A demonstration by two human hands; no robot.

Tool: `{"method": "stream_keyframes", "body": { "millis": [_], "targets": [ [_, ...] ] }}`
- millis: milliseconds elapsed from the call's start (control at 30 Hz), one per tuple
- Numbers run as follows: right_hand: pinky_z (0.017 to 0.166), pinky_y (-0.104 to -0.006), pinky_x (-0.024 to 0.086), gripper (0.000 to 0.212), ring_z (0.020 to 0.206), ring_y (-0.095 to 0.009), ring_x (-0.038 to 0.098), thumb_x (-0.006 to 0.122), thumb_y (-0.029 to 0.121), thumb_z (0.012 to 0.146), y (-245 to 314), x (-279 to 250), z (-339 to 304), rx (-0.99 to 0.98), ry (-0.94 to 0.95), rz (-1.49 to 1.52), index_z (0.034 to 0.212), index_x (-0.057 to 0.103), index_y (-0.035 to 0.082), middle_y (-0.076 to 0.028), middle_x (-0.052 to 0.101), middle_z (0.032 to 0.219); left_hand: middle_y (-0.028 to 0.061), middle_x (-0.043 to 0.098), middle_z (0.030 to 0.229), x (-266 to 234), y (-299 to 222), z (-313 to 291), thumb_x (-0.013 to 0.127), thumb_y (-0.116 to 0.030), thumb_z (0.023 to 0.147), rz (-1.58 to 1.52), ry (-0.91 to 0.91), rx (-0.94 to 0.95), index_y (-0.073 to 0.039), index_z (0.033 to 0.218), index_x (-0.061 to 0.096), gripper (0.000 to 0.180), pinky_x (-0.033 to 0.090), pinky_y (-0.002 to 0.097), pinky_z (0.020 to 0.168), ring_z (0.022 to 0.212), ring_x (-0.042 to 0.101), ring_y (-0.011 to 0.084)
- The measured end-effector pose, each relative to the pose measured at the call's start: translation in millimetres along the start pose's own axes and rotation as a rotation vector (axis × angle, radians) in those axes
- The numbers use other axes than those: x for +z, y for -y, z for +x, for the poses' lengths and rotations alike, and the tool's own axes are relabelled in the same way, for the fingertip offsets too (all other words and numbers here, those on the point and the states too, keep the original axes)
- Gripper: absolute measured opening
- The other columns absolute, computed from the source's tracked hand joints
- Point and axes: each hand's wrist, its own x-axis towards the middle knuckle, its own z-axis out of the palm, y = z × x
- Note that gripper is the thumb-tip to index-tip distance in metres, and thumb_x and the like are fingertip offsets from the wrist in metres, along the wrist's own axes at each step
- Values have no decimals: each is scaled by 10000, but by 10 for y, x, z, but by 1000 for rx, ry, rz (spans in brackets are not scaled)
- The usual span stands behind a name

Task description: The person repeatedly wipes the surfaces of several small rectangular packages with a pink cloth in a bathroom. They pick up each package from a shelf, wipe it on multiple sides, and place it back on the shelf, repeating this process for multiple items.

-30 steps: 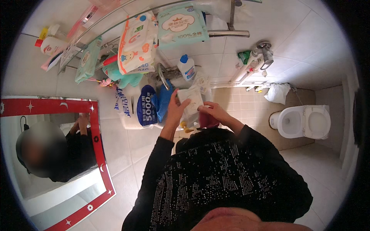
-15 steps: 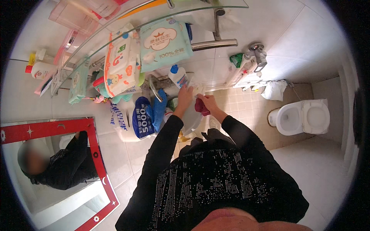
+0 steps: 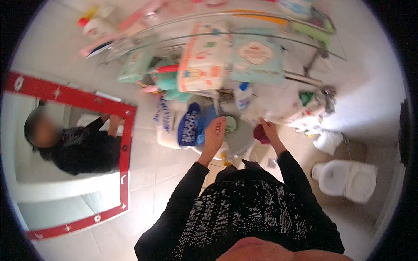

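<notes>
My right hand [image 3: 269, 131] grips a small dark red cloth [image 3: 261, 134] at the right side of a pale washbasin [image 3: 246, 147]. Over the basin's left part is my left hand [image 3: 214, 132], its fingers curled together. Whether anything is inside them is hidden by blur. Just beside its fingertips, a pale green object [image 3: 230, 125] shows in the basin; its kind is unclear. Behind the basin stands a white bottle with a blue cap [image 3: 243, 96]. A blue cloth [image 3: 208, 118] hangs close to my left hand.
Glass shelves [image 3: 300, 45] hold wipes packs [image 3: 204, 61] and a pale green tissue pack [image 3: 257, 56]. A large blue-and-white package [image 3: 188, 128] is left of the basin. A red-framed mirror [image 3: 125, 148] is at left, a toilet [image 3: 348, 178] at right.
My hands have moved apart; the left has drawn back from near the blue-capped bottle to over the basin. The red cloth stays in my right hand. The view has shifted.
</notes>
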Motion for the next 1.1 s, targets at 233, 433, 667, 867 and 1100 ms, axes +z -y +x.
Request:
{"method": "stream_keyframes", "body": {
  "millis": [233, 433, 667, 867, 1100],
  "targets": [
    [594, -283, 516, 457, 652, -121, 616, 634, 474, 927, 80, -121, -475, 224, -103, 382, 886, 680, 21, -37, 636, 765, 70, 585, 1002, -1688, -689, 574, 596, -190, 978, -381, -685, 112, -14, 1213, 505, 308, 487, 253, 718, 854, 585, 147],
    [630, -301, 534, 471, 690, -160, 639, 603, 477, 943, -174, -77, -759, 263, 61, 412, 990, 653, 11, -55, 659, 823, 140, 584, 1104, -2262, -1174, 1450, 579, -580, 906, -686, -565, -307, 15, 1216, 510, 674, 513, 313, 711, 909, 635, 248],
    [788, -429, 567, 495, 951, -286, 662, 488, 456, 1003, -30, 108, -934, 391, 378, 729, 1232, 552, 21, -144, 658, 1101, 154, 569, 1111, -2382, -1073, 1740, 636, -362, 901, -658, -465, -225, 25, 1186, 540, 491, 559, 363, 691, 962, 628, 279],
    [869, -454, 540, 532, 1102, -344, 592, 494, 404, 996, 653, 288, -1194, 327, 643, 988, 1384, 447, 43, -166, 555, 1320, 163, 575, 1207, -2001, -1268, 695, 568, -67, 918, -908, -740, 49, 24, 1267, 453, 378, 515, 398, 916, 1086, 602, 260],
    [910, -403, 539, 556, 1078, -220, 626, 647, 219, 938, 1567, 1127, -1391, -17, 794, 496, 1420, 435, 38, -137, 596, 1264, 88, 558, 1135, -1069, -829, -946, 631, -13, 905, -469, -486, -321, -58, 1371, 392, 526, 509, 333, 906, 1029, 573, 173]
  ]
}}
